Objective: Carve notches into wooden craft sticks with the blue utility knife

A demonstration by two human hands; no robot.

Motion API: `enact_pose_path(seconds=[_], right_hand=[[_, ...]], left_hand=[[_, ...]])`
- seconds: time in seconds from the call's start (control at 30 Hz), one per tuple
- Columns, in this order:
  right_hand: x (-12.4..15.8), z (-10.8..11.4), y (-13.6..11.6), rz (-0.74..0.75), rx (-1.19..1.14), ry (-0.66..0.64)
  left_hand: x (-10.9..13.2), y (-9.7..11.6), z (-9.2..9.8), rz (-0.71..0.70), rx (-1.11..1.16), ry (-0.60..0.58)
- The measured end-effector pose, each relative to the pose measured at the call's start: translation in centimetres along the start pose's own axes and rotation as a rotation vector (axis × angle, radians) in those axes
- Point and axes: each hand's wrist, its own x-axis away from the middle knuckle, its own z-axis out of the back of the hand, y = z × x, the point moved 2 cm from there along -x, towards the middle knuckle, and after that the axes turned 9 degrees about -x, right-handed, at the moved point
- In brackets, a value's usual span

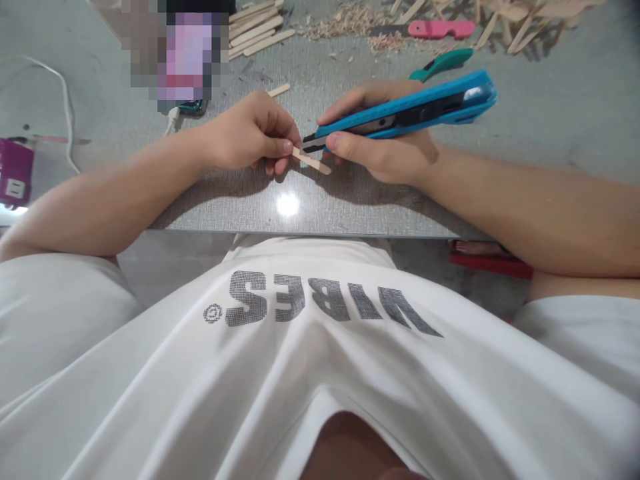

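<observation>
Between the fingers and thumb of my left hand point(255, 137) is a wooden popsicle stick point(313, 161), its rounded end sticking out to the right. A shallow notch shows along the stick's upper edge. My right hand point(383, 143) is closed round a blue utility knife point(415, 107), whose handle slants up to the right. The knife's blade point(314, 142) is out and its tip lies at the stick, close to my left fingertips. Whether the blade touches the wood I cannot tell. Another popsicle stick point(280, 89) lies behind my left hand, partly hidden.
Several popsicle sticks point(260, 30) lie stacked at the back, beside wood shavings point(345, 20). A pink knife point(440, 29) and a green-handled tool point(445, 63) lie back right, near a pile of cut sticks point(520, 17). At left are a white cable point(65, 87) and a purple box point(15, 172).
</observation>
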Motion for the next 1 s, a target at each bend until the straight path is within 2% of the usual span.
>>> enact_pose_path(seconds=[0.2, 0.3, 0.43, 0.77, 1.0], right_hand=[[0.1, -0.1, -0.2, -0.006, -0.041, -0.011], [0.2, -0.1, 0.1, -0.031, -0.088, -0.022], [0.1, -0.1, 0.1, -0.021, -0.111, -0.026], [0.0, -0.2, -0.2, -0.034, -0.045, -0.029], [-0.1, -0.2, 0.0, -0.071, -0.061, -0.035]], left_hand=[[0.0, 0.6, -0.2, -0.038, 0.01, 0.05], [0.2, 1.1, -0.3, -0.002, -0.024, 0.064], [0.5, 1.4, -0.1, 0.055, -0.076, 0.034], [0.4, 1.4, -0.1, 0.051, -0.094, 0.042], [0.4, 1.0, 0.2, 0.026, -0.136, 0.002]])
